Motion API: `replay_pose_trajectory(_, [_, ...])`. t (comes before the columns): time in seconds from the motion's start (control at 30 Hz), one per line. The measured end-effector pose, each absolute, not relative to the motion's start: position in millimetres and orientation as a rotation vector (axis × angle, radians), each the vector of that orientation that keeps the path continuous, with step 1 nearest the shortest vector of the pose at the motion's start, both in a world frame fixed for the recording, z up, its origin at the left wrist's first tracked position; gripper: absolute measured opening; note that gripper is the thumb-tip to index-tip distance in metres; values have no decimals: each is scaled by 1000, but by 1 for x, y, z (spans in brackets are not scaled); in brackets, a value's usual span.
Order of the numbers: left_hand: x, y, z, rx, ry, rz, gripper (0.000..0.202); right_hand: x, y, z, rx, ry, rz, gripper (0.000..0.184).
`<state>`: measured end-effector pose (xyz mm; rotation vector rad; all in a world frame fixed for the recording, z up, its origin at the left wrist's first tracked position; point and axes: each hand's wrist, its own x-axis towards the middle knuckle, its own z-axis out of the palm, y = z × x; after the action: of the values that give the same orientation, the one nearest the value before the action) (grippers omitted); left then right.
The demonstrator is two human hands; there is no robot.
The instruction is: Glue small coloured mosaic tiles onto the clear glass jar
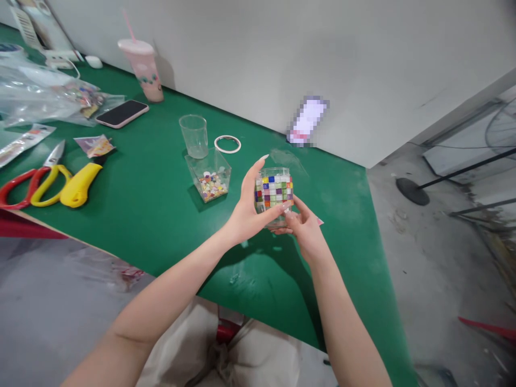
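A clear cup covered with rows of small coloured mosaic tiles is held above the green table. My left hand wraps round its left side, thumb across the tiles. My right hand pinches at the cup's lower right edge, fingers pressed together on it. Just left of the cup stands a clear square container with several loose coloured tiles in it.
An empty clear cup and a white ring lie behind the container. A phone, a pink drink cup, scissors, a yellow cutter and plastic bags sit to the left. The table's edge runs close below my arms.
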<state>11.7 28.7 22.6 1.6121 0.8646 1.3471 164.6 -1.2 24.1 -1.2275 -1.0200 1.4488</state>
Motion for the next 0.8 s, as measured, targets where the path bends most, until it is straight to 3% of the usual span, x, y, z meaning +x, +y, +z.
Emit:
replay_pose_trajectory(0.3, [12,30,21,1649,854,1380,84,163,0,27,-1250,-1006,1456,105])
replay_pose_trajectory(0.57, [2,35,22,1678,768,1293,98,169,0,21,-1151,-1067,1479,98])
replay_pose_trajectory(0.8, [0,35,28,1678,754,1274,101,166,1,23,-1181,-1041,1461,105])
